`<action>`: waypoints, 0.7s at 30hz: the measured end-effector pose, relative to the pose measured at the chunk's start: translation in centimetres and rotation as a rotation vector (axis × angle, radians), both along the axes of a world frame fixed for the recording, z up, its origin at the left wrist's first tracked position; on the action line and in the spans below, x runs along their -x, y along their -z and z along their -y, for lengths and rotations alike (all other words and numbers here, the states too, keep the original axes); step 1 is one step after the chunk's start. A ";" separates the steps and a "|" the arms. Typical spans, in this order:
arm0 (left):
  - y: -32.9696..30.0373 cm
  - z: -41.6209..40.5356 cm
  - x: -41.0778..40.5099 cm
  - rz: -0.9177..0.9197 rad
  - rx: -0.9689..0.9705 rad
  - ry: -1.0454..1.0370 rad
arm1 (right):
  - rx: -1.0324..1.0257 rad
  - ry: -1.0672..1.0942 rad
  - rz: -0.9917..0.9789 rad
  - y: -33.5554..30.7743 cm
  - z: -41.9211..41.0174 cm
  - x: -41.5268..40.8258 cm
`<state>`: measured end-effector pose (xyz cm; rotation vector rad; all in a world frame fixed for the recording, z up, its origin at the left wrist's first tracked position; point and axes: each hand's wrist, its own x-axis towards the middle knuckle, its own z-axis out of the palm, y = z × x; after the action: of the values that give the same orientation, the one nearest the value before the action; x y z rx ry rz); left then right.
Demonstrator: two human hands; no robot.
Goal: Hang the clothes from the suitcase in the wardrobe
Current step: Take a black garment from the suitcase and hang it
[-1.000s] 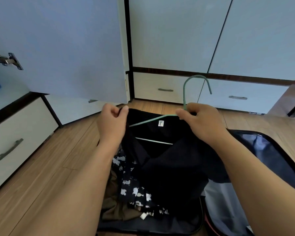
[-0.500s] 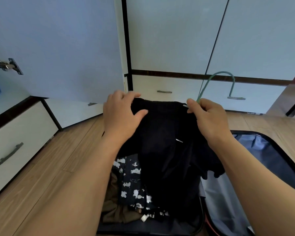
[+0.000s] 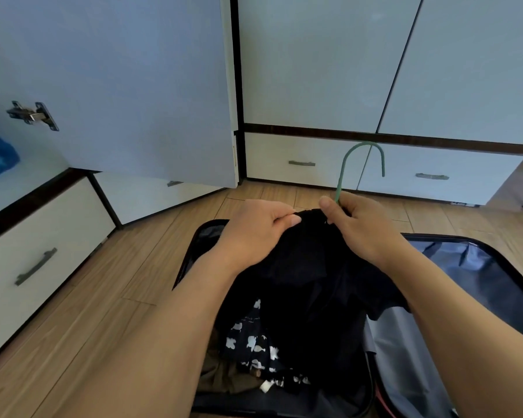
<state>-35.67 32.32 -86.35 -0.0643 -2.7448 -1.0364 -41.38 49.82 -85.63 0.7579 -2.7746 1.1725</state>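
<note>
Both hands closed in at the collar since 0.5 s ago. My left hand point(image 3: 254, 227) fingers pinch the black garment point(image 3: 308, 276); right hand point(image 3: 363, 227) fingers pinch the green hanger point(image 3: 341, 176) neck, hook upright. Garment looks seated on the hanger, draped over the open suitcase point(image 3: 495, 267). Next: wardrobe point(image 3: 314, 70).

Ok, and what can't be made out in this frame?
Head view only:
- Hanger: only the hook shows; the black garment and right hand cover the rest.
- Left hand: its fingertips are buried in the fabric.
- Suitcase: cut off by the bottom and right edges.
- Wardrobe interior: behind the open door.
</note>
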 end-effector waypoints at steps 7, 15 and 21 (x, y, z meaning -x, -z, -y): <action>-0.9 0.1 0.4 -0.096 0.022 -0.028 | 0.077 -0.055 0.100 -1.6 -0.2 -0.2; -6.7 3.4 0.1 -0.133 -0.072 -0.112 | -0.185 -0.081 -0.044 -8.3 0.0 2.3; -16.8 7.4 0.0 -0.239 -0.056 -0.164 | 0.003 -0.032 -0.378 -16.7 3.1 3.7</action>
<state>-35.70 24.96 -69.57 0.0421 -2.4598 -0.9908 -45.06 46.72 -68.97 0.9182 -2.4576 0.9225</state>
